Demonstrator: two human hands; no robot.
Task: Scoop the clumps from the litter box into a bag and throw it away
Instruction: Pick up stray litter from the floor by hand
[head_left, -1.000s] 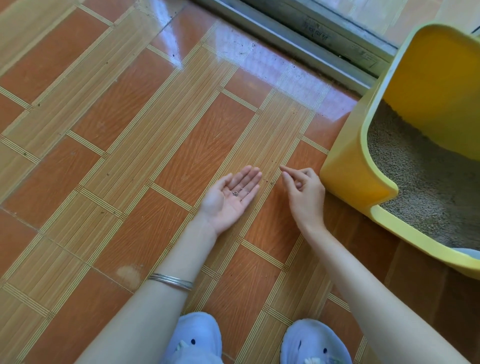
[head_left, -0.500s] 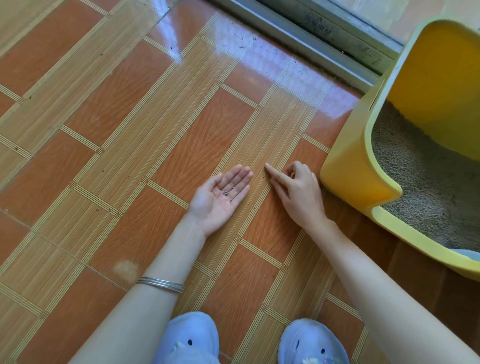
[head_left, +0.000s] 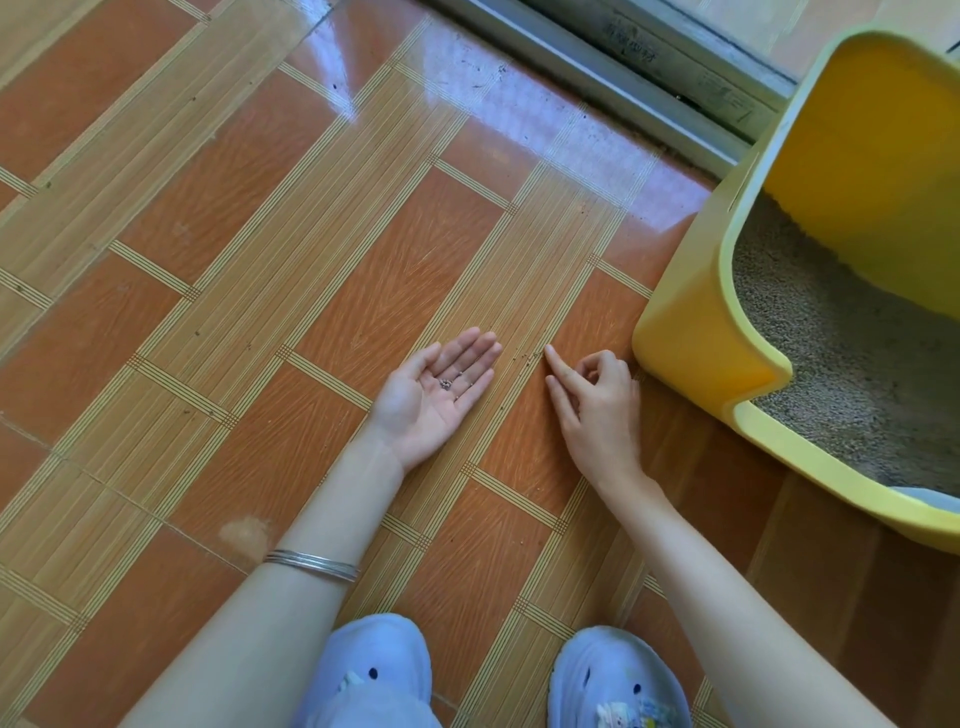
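Note:
A yellow litter box stands on the floor at the right, its grey litter showing through the low front opening. My left hand lies palm up on the tiles with fingers straight, and a few grey litter grains rest on the palm. My right hand is just left of the box, index finger stretched out with its tip on the floor beside some loose grains; the other fingers are curled and hold nothing. No bag or scoop is in view.
Orange and tan patterned floor tiles spread to the left and back. A metal sliding-door track runs along the top. My two light blue shoes are at the bottom edge. A silver bangle circles my left forearm.
My right hand has shifted a little along the floor, its index finger now pointing at grains between the two hands. The left palm stays open with the grains on it.

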